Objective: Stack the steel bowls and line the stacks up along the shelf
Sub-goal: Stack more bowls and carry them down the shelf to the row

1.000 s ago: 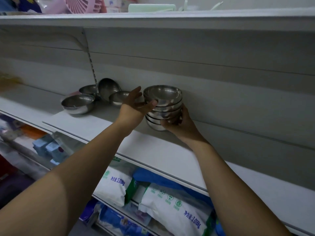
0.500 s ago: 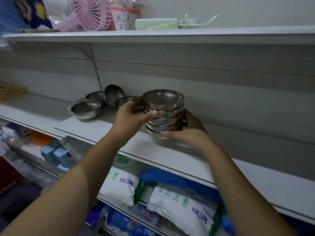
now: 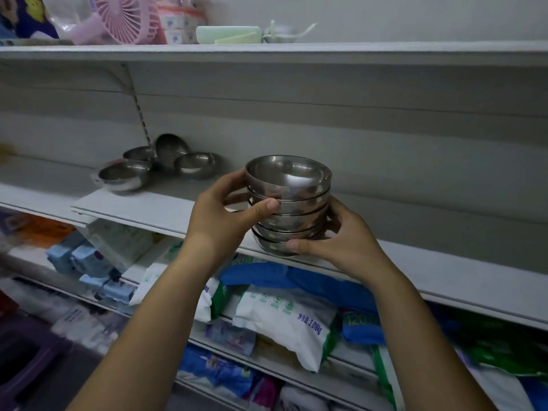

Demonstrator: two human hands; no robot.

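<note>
A stack of several steel bowls [image 3: 292,200] stands at the front edge of the white shelf [image 3: 166,213]. My left hand [image 3: 228,215] grips the stack's upper left side, thumb across the front. My right hand [image 3: 338,238] grips its lower right side, thumb under the bottom bowl. Several loose steel bowls [image 3: 124,176] lie further left and back on the same shelf, one of them tipped up against the back wall.
The shelf above holds a pink fan [image 3: 124,19] and a pale green box [image 3: 228,34]. White and blue bags [image 3: 284,318] and blue packets [image 3: 86,259] fill the shelves below. The shelf board runs on to the right of the stack.
The stack has come forward from near the back wall to the shelf's front edge, both hands still around it. My left thumb now lies across its front. The view has tilted up.
</note>
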